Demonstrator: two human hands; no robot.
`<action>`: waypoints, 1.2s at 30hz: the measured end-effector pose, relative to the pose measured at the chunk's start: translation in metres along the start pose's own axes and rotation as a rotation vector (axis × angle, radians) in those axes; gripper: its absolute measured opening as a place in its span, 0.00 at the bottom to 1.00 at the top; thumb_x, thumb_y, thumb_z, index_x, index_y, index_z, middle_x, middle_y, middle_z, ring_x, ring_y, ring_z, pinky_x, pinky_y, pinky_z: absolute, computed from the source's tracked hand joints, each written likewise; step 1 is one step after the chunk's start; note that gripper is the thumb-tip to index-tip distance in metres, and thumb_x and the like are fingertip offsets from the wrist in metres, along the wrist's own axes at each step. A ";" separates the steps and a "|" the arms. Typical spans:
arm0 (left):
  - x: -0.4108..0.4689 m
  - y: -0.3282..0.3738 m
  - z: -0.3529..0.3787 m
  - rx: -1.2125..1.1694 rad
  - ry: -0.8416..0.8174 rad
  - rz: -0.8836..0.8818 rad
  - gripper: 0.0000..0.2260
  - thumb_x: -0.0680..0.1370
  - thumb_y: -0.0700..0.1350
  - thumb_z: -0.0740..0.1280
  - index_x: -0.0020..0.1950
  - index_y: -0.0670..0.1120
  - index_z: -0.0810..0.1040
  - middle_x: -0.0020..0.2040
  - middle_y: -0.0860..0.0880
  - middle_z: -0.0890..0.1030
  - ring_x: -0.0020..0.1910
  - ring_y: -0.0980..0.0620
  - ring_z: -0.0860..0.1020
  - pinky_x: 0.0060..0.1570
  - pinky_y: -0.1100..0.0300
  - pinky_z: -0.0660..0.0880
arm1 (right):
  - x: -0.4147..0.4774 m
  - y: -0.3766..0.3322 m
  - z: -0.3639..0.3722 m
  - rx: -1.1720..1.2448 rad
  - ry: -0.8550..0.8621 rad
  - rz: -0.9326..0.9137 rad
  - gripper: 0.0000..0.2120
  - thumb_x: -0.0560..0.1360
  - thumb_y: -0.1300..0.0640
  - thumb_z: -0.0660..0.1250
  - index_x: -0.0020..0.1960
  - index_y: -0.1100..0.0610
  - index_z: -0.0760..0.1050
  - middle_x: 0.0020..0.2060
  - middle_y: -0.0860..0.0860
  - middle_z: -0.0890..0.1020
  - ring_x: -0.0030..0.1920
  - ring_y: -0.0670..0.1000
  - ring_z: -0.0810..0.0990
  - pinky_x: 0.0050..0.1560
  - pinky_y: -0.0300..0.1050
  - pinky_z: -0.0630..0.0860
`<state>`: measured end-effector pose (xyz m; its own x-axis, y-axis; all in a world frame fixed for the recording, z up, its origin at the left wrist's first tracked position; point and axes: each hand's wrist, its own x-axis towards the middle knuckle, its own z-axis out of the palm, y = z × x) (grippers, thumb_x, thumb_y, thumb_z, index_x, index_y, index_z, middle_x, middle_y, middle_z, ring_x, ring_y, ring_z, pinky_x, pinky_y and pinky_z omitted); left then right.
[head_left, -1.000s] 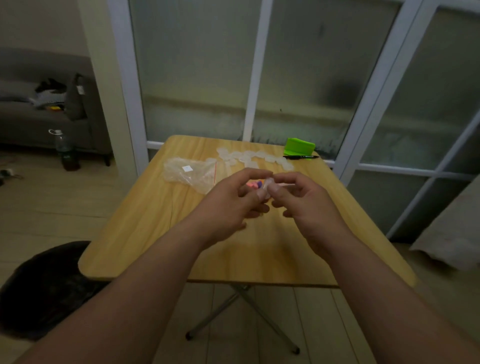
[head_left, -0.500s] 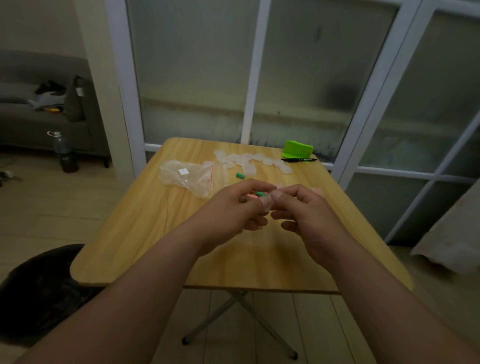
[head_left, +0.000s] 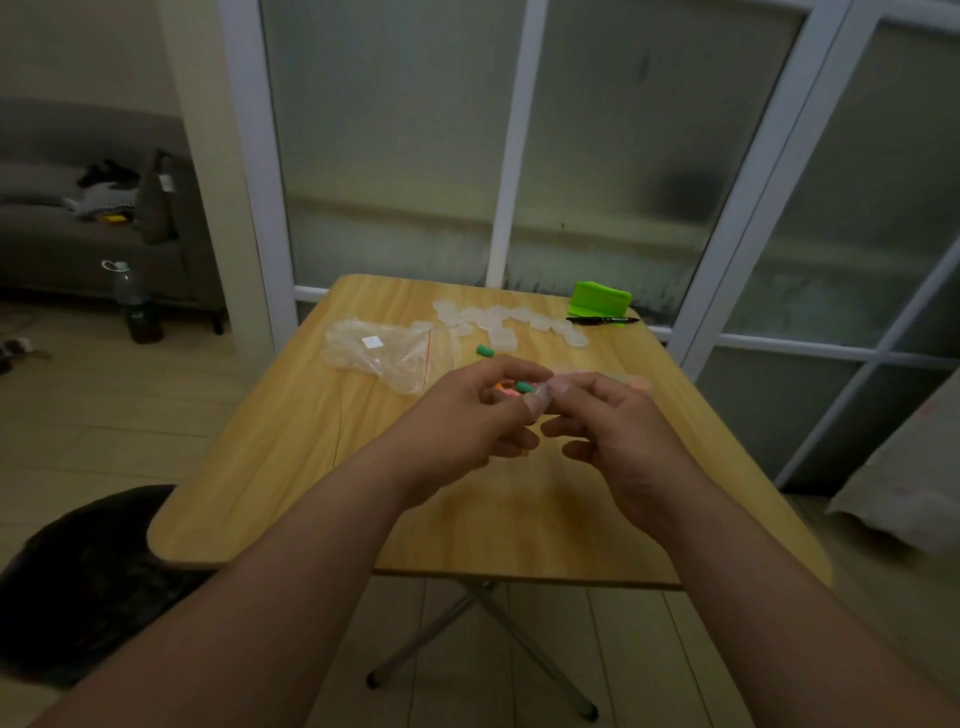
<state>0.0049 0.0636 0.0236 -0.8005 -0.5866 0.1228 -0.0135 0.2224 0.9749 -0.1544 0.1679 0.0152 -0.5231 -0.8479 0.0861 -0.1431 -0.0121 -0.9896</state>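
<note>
Grip shared: your left hand (head_left: 467, 413) and right hand (head_left: 626, 434) both pinch small clear case (head_left: 543, 397) above table (head_left: 311, 467) middle, likely to press it shut; green earplug (head_left: 485, 351) lies just beyond, spare cases (head_left: 498, 322) farther.

The scene is dim and murky, lit mostly by weak greyish daylight through the frosted glass doors (head_left: 597, 171) across the upper frame, with soft shadows beneath the hands on the table (head_left: 519, 519), slight motion blur at the fingers (head_left: 540, 400), and wide-angle bending of the frame edges.
</note>
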 end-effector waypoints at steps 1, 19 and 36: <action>0.000 0.000 0.000 -0.016 0.008 -0.009 0.12 0.83 0.51 0.70 0.66 0.57 0.79 0.52 0.49 0.86 0.50 0.51 0.86 0.48 0.57 0.83 | 0.000 -0.001 0.001 -0.006 -0.006 -0.019 0.08 0.82 0.50 0.70 0.59 0.50 0.85 0.50 0.46 0.88 0.50 0.49 0.85 0.53 0.51 0.79; -0.001 0.003 0.002 -0.156 0.056 -0.074 0.10 0.84 0.47 0.68 0.62 0.43 0.78 0.52 0.43 0.87 0.51 0.50 0.87 0.55 0.52 0.84 | 0.004 -0.001 0.009 -0.054 0.031 -0.041 0.08 0.83 0.50 0.69 0.58 0.52 0.83 0.52 0.49 0.88 0.56 0.50 0.87 0.58 0.53 0.82; 0.004 -0.005 0.001 0.018 0.128 0.051 0.09 0.81 0.52 0.71 0.61 0.56 0.85 0.49 0.45 0.88 0.47 0.44 0.88 0.53 0.33 0.82 | 0.010 -0.001 0.016 0.173 -0.025 0.066 0.12 0.82 0.58 0.69 0.56 0.67 0.82 0.52 0.63 0.88 0.55 0.64 0.87 0.61 0.58 0.84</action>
<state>0.0015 0.0606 0.0187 -0.7176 -0.6683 0.1958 0.0137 0.2675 0.9635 -0.1460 0.1513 0.0147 -0.5056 -0.8625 0.0196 0.0387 -0.0453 -0.9982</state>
